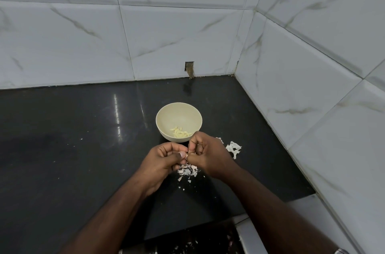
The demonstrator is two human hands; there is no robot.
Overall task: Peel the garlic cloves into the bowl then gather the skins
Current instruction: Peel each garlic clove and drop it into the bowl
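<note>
Left hand [164, 158], right hand [205, 155] pinch garlic clove [186, 155] | clove mostly hidden

No lettering, label, brand or number can be read anywhere here: the cream bowl [178, 112] is plain, the marble-veined wall tiles [179, 39] carry only grey streaks, and the dark countertop [62, 128] bears nothing but glare.
</note>
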